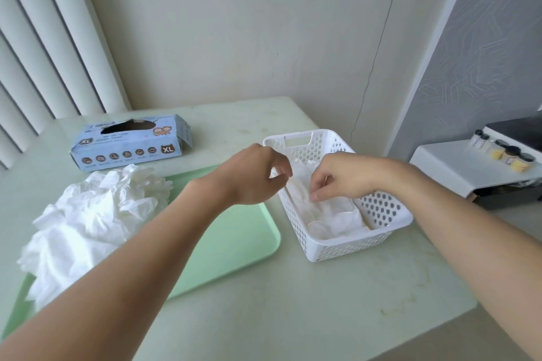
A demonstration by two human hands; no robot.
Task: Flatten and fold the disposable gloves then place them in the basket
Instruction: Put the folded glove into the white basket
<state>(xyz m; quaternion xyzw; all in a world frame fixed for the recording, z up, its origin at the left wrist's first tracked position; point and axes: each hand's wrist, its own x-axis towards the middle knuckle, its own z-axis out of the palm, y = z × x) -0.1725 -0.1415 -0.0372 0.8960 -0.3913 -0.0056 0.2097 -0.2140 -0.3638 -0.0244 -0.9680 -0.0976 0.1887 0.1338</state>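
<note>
Forearms: both reach in bare from the near edge, over the pale green worktop [264,316], and meet at the basket.
Glove pile: a crumpled white heap [88,214] lies at the left, on the left part of the tray.
Tray: mint green [234,243], flat on the worktop, just left of the basket; the left forearm crosses above it.
Box: a blue glove carton [132,142] marked XL lies behind the pile, its top opening torn, near the vertical blinds [38,47].
Left hand: it [255,176] hovers at the basket's left rim with fingers curled and thumb close to the fingertips; whether it pinches the edge of a glove I cannot tell.
Folded gloves: a flat white stack [331,214] lies inside the basket, running along its length.
Right hand: it [340,177] is over the middle of the basket, fingers bent downward, fingertips touching the top of the folded gloves; nothing looks pinched between them.
Basket: white perforated plastic [381,208] with a cut-out handle at the far end, standing on the worktop right of the tray.
Shelf: a white ledge [457,167] at the far right carries small dark-capped jars [504,152].
</note>
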